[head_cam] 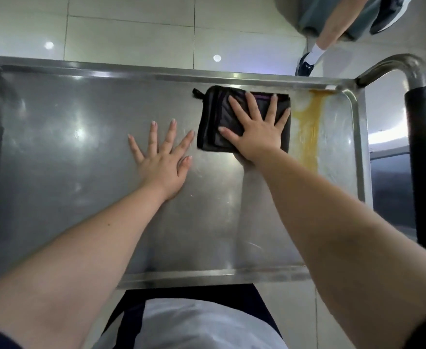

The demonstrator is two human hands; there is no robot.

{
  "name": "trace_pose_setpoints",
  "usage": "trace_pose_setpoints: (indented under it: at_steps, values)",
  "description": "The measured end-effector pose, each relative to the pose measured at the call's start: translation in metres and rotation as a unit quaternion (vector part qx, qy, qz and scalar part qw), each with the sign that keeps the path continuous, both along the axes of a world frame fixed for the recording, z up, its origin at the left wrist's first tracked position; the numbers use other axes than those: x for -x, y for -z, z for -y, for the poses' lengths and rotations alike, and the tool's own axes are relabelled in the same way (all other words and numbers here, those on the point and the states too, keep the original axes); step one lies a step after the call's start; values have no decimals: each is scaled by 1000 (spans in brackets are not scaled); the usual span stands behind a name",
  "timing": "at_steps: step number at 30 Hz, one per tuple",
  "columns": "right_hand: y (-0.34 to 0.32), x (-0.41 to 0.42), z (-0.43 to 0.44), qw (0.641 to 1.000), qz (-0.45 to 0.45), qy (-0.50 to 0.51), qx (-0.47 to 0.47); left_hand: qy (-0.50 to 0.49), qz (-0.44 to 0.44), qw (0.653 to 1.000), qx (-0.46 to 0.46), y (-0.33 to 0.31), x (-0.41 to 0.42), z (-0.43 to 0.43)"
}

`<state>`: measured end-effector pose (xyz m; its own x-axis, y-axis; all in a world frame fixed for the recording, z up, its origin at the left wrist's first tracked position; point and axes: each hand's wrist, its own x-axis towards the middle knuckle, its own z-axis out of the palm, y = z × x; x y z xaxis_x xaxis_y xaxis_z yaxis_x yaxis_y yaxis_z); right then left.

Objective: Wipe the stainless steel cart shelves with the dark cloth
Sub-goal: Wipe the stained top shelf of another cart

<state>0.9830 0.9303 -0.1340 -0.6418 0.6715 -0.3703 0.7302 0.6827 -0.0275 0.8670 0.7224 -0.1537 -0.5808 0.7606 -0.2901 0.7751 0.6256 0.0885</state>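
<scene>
My right hand (257, 129) presses flat, fingers spread, on the folded cloth (222, 122) near the shelf's (81, 172) far rim, beside a yellow smear (310, 132); left hand (162, 157) lies splayed on bare steel

Arms outstretched; left hand (164, 162) and right hand (257, 133) seemingly flat, fingers (153, 136) spread.

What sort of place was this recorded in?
Probably a commercial kitchen or canteen: a stainless steel cart with a tubular handle, a yellowish spill on it, and a pale tiled floor.
</scene>
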Motion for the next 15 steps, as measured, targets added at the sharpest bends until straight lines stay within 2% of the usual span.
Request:
trace_pose_setpoints:
  at_steps: [3, 6, 11, 15]
  values:
    - [1, 10, -10, 1000, -4, -4, 3, -2, -7, 1000, 8, -2, 1, -1]
    - [-2, -15, 14, 1000, 0, -3, 23, -6, -15, 999, 29, -4, -1, -4]
    - [-11, -114, 92, 997, 21, -47, 51, -12, -14, 999, 44, -7, -2, -5]
    - [-6, -195, 145, 995, 26, -87, 35, -7, -10, 999, 47, -11, -3, -6]
